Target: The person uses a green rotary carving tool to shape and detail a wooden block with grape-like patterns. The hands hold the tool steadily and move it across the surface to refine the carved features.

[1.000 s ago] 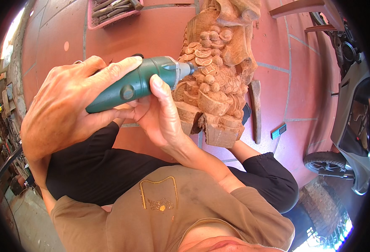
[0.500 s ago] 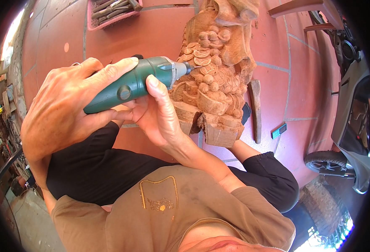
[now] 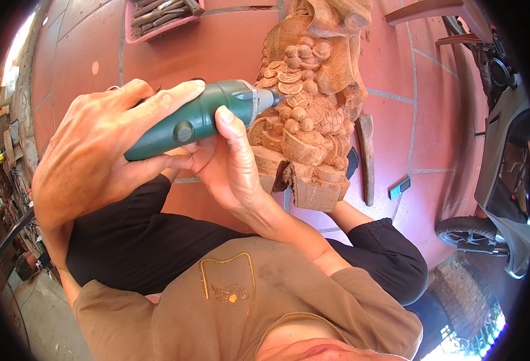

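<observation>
My left hand [image 3: 90,144] is wrapped round the back of a green rotary tool [image 3: 196,120]. Its fore part rests against my right hand [image 3: 232,162], whose thumb presses the near side of the body while the other fingers are largely hidden beneath. The tool's grey nose points right, at a brown wood carving [image 3: 313,114] covered in carved coins, round balls and a bowl-like shape. The nose overlaps the carving's left side; the bit is too small to make out, and I cannot tell whether it touches the wood.
A pink basket [image 3: 156,27] of wooden-handled tools stands at the far left. Right of the carving lie a wooden stick [image 3: 366,159] and a small blue keypad phone [image 3: 399,188] on red tiles. A motorbike [image 3: 505,186] stands at the right edge, and clutter lines the left side.
Both hands have shifted slightly to the right with the rotary tool, bringing its nose a little further over the carving. The carving has stayed in place.
</observation>
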